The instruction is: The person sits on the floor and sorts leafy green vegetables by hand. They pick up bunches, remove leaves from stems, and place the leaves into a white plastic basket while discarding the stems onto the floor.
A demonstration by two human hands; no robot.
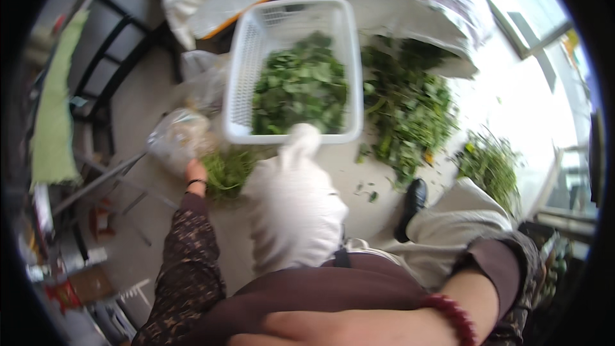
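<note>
My left hand (196, 173), with a dark band at its wrist, is at the lower edge of a clear plastic bag (180, 134). Whether it grips the bag is too blurred to tell. Thin green stems (228, 173) lie just right of that hand. Across the bottom of the view, my right hand (317, 327) is in front of my brown top, below a red beaded bracelet; its fingertips are cut off or hidden. Ahead of me stands a white plastic basket (356, 72) with picked green leaves (302, 86) inside. Off-white cloth over my leg (295, 211) overlaps its near rim.
A heap of leafy stalks (408, 110) lies on the floor right of the basket, below a white woven sack (442, 24). Another bunch of greens (490, 163) is farther right, beyond my black shoe (415, 202). Dark chair frames (103, 62) and a metal folding leg (101, 182) stand left.
</note>
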